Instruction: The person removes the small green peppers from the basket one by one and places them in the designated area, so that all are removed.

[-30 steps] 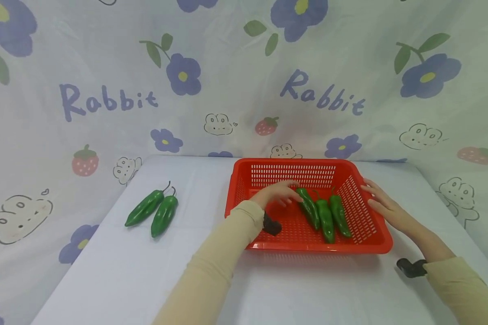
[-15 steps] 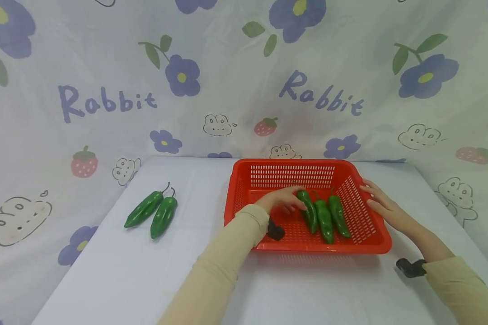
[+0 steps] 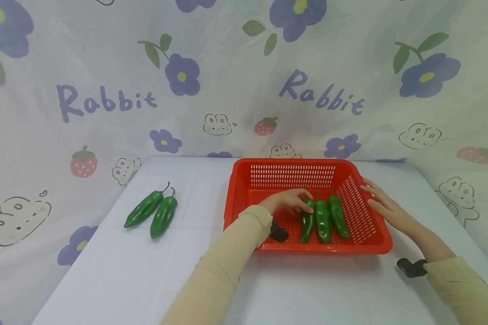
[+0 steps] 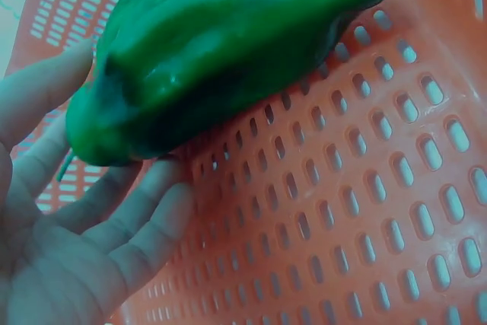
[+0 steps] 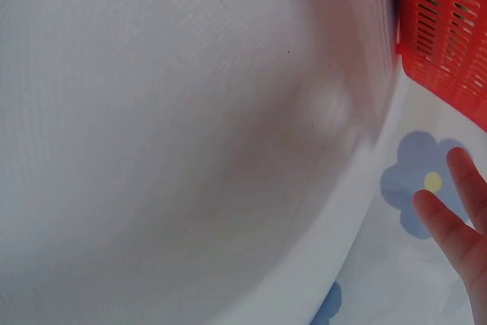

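Note:
In the head view my left hand reaches into the red plastic basket. Its thumb and fingers grip the stem end of the leftmost green chili pepper, whose tip points toward me. The left wrist view shows the thumb on one side of this pepper and the fingertips on the other, close over the slotted floor. Two more chili peppers, a middle one and a right one, lie beside it. My right hand rests at the basket's right rim, fingers extended and holding nothing.
Two further green chili peppers lie side by side on the white table, left of the basket. Behind stands a patterned cloth with purple flowers. A black wrist strap is on the right arm.
My left hand has shifted slightly right and toward me. The leftmost pepper has swung round, its tip moving left, so it lies nearly parallel to the middle one. My right hand has stayed put.

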Demonstrator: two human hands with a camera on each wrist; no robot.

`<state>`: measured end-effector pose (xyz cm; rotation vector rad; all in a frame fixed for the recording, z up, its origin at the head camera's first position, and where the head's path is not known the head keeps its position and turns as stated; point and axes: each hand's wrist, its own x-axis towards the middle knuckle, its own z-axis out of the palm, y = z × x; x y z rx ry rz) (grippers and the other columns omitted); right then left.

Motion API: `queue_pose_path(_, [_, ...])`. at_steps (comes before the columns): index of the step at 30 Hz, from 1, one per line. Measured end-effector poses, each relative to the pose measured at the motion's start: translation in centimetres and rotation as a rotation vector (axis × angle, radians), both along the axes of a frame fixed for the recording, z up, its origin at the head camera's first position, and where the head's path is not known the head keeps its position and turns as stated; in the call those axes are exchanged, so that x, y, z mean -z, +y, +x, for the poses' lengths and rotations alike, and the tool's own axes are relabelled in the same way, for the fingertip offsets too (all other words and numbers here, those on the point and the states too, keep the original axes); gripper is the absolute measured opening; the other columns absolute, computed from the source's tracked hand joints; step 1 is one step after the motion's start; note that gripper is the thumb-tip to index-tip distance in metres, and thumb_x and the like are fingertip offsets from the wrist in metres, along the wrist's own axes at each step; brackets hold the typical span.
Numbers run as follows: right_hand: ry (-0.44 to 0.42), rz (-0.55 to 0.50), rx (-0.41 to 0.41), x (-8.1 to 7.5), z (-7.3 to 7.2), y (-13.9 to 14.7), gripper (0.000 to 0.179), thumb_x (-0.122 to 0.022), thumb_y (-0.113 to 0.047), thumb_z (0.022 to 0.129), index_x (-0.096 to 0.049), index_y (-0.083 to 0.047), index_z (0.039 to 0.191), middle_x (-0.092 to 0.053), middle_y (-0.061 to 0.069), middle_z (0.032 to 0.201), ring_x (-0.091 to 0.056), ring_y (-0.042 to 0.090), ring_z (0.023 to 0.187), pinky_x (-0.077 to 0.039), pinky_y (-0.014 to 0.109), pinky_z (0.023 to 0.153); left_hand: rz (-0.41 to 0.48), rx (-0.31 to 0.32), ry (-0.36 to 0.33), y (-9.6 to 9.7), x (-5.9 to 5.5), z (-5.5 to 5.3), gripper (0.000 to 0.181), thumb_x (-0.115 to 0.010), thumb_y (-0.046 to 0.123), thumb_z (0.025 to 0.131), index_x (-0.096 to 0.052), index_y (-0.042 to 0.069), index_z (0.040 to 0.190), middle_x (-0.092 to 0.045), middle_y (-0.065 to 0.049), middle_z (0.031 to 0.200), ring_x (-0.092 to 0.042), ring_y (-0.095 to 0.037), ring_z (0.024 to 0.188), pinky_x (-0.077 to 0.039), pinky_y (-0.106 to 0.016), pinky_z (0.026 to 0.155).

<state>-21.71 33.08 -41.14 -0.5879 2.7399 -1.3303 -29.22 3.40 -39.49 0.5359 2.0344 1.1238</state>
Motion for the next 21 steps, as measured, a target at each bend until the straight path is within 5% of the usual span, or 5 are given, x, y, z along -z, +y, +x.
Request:
queue_pose_path(7, [-0.002,0.005,0.004,0.0,0.02,-0.12,0.051,-0.039,-0.019,0.097,-0.023,-0.007,0.144,-0.004,0.015,0.152,-0.014,-0.002,0.132,-0.032,0.067,0.088,-0.005,0.042,-0.009,0.03,-0.01,0.07,0.036,-0.065,0.01,0.083,-0.051,0.008,0.117,-0.048,-0.002,0.106,-0.051,-0.016,0.081,-0.05,-0.036,0.081])
queue_pose_path(13, [0.013,0.003,-0.004,0.14,-0.01,-0.02,0.05,-0.039,-0.018,0.097,-0.024,-0.006,0.143,-0.004,0.016,0.152,-0.012,-0.017,0.123,-0.031,0.068,0.088,-0.026,0.066,-0.009,0.11,0.2,-0.11,0.042,-0.065,0.01,0.083,-0.05,0.01,0.122,-0.048,-0.002,0.109,-0.051,-0.017,0.081,-0.05,-0.03,0.075])
queue_pose_path(21, [0.011,0.003,-0.004,0.18,-0.06,-0.01,0.051,-0.039,-0.018,0.097,-0.023,-0.007,0.144,-0.004,0.015,0.152,-0.012,-0.015,0.125,-0.03,0.068,0.088,-0.022,0.096,-0.016,-0.04,0.12,-0.11,0.047,-0.065,0.011,0.083,-0.048,0.013,0.126,-0.049,-0.002,0.109,-0.055,-0.018,0.081,-0.051,-0.03,0.075])
